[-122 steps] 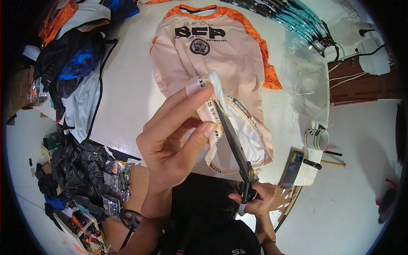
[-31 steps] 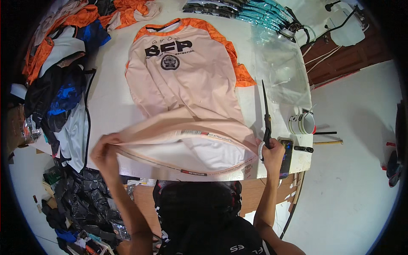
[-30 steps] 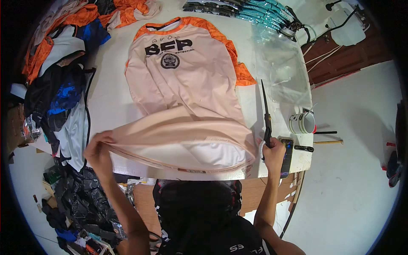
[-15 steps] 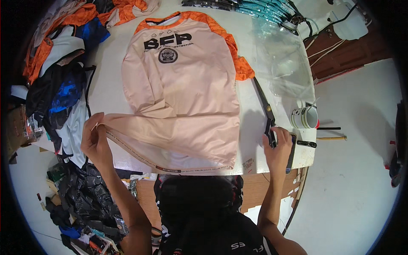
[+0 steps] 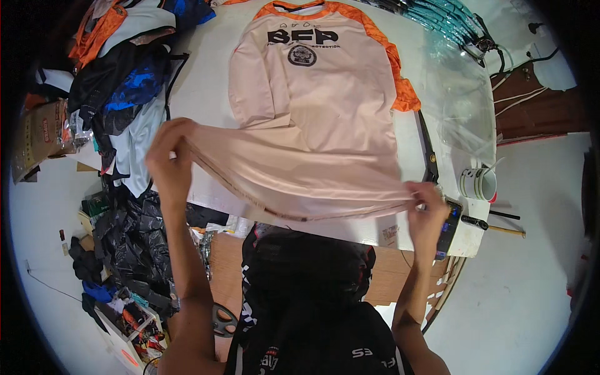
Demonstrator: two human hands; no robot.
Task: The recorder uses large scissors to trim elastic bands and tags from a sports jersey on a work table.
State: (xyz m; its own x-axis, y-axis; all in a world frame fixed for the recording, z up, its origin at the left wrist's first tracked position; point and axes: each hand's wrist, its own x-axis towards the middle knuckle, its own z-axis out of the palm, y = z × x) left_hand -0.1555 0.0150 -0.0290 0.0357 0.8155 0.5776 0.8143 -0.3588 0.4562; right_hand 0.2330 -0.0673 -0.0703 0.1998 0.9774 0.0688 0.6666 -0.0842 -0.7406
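A peach long-sleeved shirt (image 5: 344, 94) with orange shoulder and sleeve panels lies front up on the white table, its collar at the far side. Dark print and a round emblem mark its chest. My left hand (image 5: 170, 156) is closed on the left end of the hem, and my right hand (image 5: 428, 215) pinches the right end. Between them the hem hangs in a curve, lifted off the table near its front edge. Black scissors (image 5: 429, 150) lie beside the orange cuff, their handles mostly hidden behind my right hand.
A pile of garments (image 5: 134, 87) covers the table's left side. At right stand a cup (image 5: 479, 184), a phone (image 5: 449, 230) and a black-handled tool (image 5: 475, 222). Clear plastic (image 5: 459, 94) and teal packages (image 5: 440, 22) lie at the far right. Black bags (image 5: 134, 244) sit below left.
My right hand has let go of the scissors and taken the right end of the shirt's hem. The hem is raised higher. The whole view has shifted, so the table appears farther right.
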